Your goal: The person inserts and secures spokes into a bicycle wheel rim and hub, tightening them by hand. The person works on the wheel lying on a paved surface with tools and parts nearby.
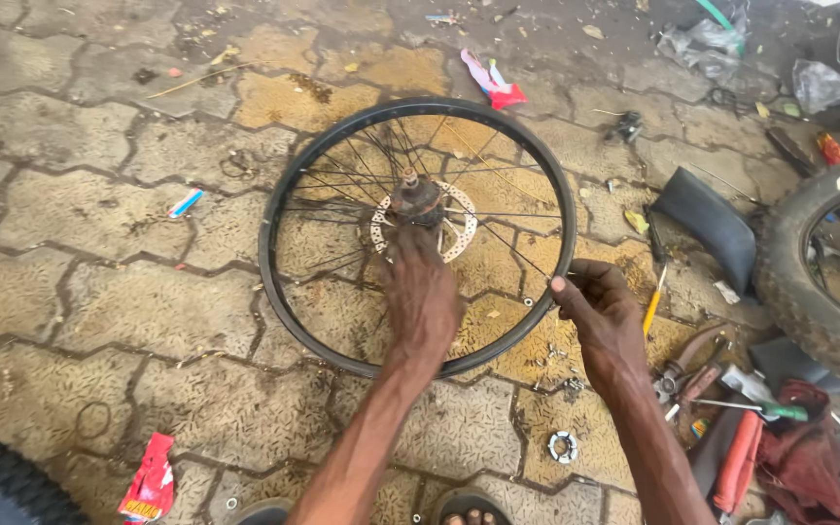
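Left grip point(422, 282) pinching hub point(416, 199); right grip point(595, 306) clasping wheel rim point(269, 253) edge.

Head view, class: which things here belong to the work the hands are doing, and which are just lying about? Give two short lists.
In hand:
- bare wheel rim, lying flat on the paving
- hub with disc, under the left hand
- spokes, right hand at the rim's edge

Lying about:
- pliers
- yellow-handled screwdriver
- small metal ring
- knobbly tyre
- red wrapper
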